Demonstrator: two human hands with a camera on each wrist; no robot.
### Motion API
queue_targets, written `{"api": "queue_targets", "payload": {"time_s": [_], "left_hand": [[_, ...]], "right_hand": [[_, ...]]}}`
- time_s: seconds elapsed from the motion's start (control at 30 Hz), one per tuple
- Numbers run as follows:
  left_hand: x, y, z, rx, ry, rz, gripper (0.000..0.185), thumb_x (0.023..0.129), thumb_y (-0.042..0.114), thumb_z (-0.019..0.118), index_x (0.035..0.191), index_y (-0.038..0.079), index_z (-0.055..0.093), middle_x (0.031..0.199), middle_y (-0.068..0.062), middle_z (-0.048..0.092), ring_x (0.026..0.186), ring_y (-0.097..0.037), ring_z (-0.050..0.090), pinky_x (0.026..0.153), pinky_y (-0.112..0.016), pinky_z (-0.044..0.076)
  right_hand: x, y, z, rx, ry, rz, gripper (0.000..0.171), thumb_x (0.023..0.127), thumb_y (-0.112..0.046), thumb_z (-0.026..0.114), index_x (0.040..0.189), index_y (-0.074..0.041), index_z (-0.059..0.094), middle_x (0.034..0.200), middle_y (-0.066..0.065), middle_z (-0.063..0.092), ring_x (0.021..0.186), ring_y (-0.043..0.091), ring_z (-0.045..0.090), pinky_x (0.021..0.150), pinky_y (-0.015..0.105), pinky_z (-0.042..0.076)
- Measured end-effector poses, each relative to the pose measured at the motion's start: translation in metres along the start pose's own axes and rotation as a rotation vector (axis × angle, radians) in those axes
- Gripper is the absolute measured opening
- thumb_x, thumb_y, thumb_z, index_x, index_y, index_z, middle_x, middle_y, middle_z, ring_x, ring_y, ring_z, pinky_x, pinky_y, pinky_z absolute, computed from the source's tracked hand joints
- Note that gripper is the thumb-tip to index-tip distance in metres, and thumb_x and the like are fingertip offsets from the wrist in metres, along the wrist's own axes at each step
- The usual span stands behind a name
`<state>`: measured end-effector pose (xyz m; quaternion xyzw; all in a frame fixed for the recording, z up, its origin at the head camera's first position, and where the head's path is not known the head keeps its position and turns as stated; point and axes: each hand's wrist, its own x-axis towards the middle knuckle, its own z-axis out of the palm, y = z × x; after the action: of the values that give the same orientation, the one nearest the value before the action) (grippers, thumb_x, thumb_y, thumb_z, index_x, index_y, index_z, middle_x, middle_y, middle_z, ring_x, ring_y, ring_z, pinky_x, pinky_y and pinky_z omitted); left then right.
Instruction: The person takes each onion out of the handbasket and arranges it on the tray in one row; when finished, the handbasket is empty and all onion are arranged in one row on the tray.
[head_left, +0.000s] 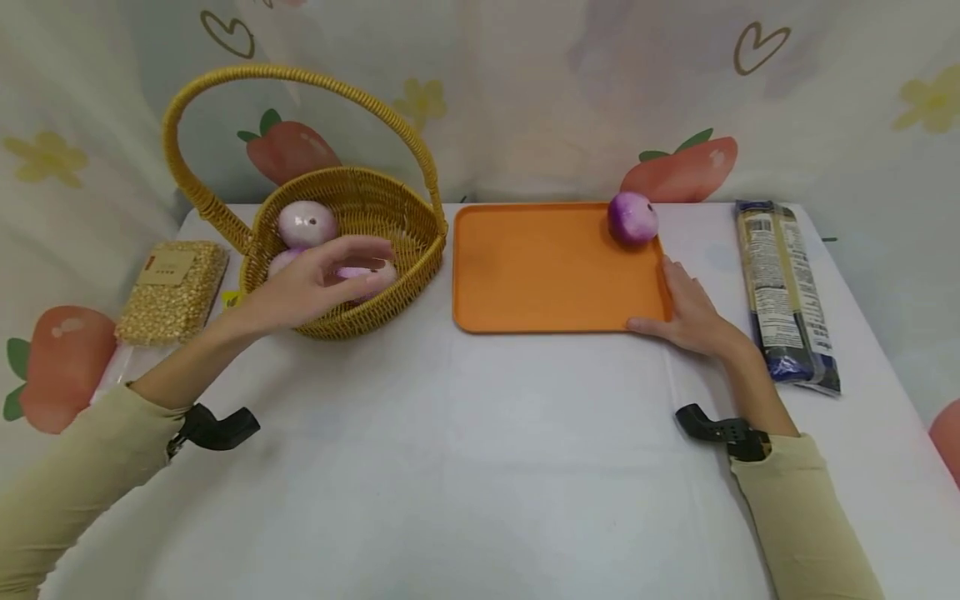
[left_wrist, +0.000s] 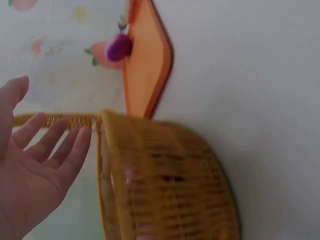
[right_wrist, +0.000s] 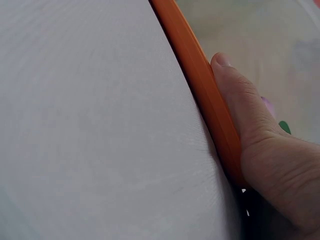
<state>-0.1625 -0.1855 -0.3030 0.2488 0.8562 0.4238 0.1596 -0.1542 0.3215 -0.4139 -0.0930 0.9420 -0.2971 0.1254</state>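
Beige sleeves with black wrist mounts sit closest, and from them both hands reach out over the white-clothed bench [head_left: 480,467]. Left hand [head_left: 315,279] hovers with fingers spread and relaxed, holding nothing, over the near rim of the round woven yellow wicker basket with a tall hoop handle [head_left: 352,321]; the left wrist view shows its open palm [left_wrist: 35,170] just beside the basket wall, not touching it. Directly beneath and just beyond its fingertips lie pale pink-and-white round onions [head_left: 306,223] inside the basket, so this hand is by far the nearer to them. Right hand [head_left: 690,312] rests at the near right corner of the flat rectangular orange plastic tray [head_left: 540,275], thumb pressed along its raised rim, as the right wrist view confirms [right_wrist: 240,100]. That tray lies with its long axis across the bench, just right of the basket, and a darker purple round onion [head_left: 633,218] sits at its far right corner. A bag of yellow kernels [head_left: 174,292] lies left of the basket; a long dark packet [head_left: 783,292] lies right of the tray.
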Motion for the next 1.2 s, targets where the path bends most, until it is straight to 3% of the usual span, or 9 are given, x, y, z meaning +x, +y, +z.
{"api": "queue_targets", "payload": {"time_s": [0.13,0.27,0.37,0.43,0.5,0.6,0.7,0.9,1.2], "left_hand": [[-0.007,-0.012,-0.02,0.086,0.026,-0.013,0.042,0.098,0.024,0.058,0.138,0.018,0.051,0.139,-0.001,0.054,0.127,-0.018,0.05,0.097,-0.015,0.043],[-0.009,-0.024,-0.036,0.06,0.025,-0.067,0.041,0.098,0.025,0.057,0.138,0.02,0.052,0.141,0.003,0.05,0.131,-0.019,0.048,0.096,-0.008,0.041],[-0.01,-0.033,-0.046,0.07,0.016,-0.106,0.04,0.097,0.026,0.059,0.137,0.022,0.054,0.143,0.002,0.047,0.134,-0.022,0.044,0.108,-0.027,0.041],[-0.011,-0.038,-0.051,0.094,0.013,-0.122,0.039,0.096,0.026,0.06,0.135,0.022,0.056,0.143,0.001,0.047,0.135,-0.022,0.042,0.109,-0.04,0.039],[-0.012,-0.042,-0.055,0.14,0.012,-0.137,0.038,0.095,0.028,0.061,0.133,0.026,0.058,0.142,0.002,0.048,0.131,-0.018,0.04,0.106,-0.043,0.038],[-0.015,-0.047,-0.059,0.178,0.009,-0.162,0.037,0.096,0.031,0.061,0.132,0.03,0.058,0.141,0.004,0.048,0.125,-0.014,0.042,0.096,-0.024,0.039],[-0.019,-0.052,-0.06,0.184,0.008,-0.18,0.037,0.096,0.032,0.06,0.133,0.032,0.058,0.142,0.005,0.047,0.124,-0.014,0.04,0.09,-0.016,0.038],[-0.02,-0.059,-0.06,0.156,0.017,-0.197,0.039,0.095,0.034,0.061,0.133,0.029,0.057,0.142,0.006,0.046,0.126,-0.012,0.037,0.094,-0.022,0.035],[-0.018,-0.066,-0.057,0.247,-0.014,-0.196,0.04,0.093,0.032,0.065,0.132,0.027,0.059,0.141,0.001,0.049,0.114,-0.016,0.045,0.085,-0.025,0.038]], "right_hand": [[0.0,0.0,0.001,-0.005,-0.013,0.021,0.115,0.084,-0.043,0.07,0.153,0.002,-0.01,0.16,0.029,-0.003,0.148,0.046,-0.002,0.119,0.059,-0.004],[-0.001,0.001,-0.001,-0.015,-0.012,0.032,0.115,0.084,-0.042,0.07,0.152,0.002,-0.011,0.16,0.029,-0.004,0.148,0.045,-0.003,0.119,0.058,-0.004],[-0.002,0.001,-0.001,-0.002,-0.002,0.022,0.115,0.084,-0.043,0.071,0.153,0.001,-0.01,0.16,0.029,-0.003,0.148,0.045,-0.001,0.119,0.059,-0.004],[-0.001,0.001,0.0,0.007,0.005,0.01,0.115,0.083,-0.043,0.071,0.153,0.0,-0.009,0.16,0.029,-0.001,0.148,0.046,0.001,0.119,0.059,-0.003],[-0.001,0.001,0.001,0.009,0.004,0.012,0.115,0.083,-0.042,0.071,0.153,0.0,-0.01,0.16,0.028,-0.001,0.148,0.045,0.002,0.119,0.059,-0.003],[0.0,0.001,0.001,0.007,-0.005,0.023,0.115,0.084,-0.042,0.071,0.153,-0.001,-0.011,0.161,0.027,-0.002,0.148,0.045,0.001,0.12,0.058,-0.003],[0.0,0.001,0.0,0.001,-0.015,0.028,0.115,0.084,-0.043,0.071,0.153,-0.001,-0.011,0.161,0.027,-0.003,0.149,0.045,0.0,0.12,0.058,-0.004],[0.0,0.0,-0.002,-0.004,0.005,0.001,0.114,0.083,-0.041,0.071,0.153,0.0,-0.009,0.16,0.029,0.0,0.148,0.046,0.002,0.12,0.058,-0.003],[0.001,-0.001,0.0,0.007,-0.008,0.009,0.115,0.084,-0.044,0.07,0.153,0.001,-0.01,0.16,0.028,-0.004,0.149,0.045,-0.002,0.12,0.058,-0.005]]}}
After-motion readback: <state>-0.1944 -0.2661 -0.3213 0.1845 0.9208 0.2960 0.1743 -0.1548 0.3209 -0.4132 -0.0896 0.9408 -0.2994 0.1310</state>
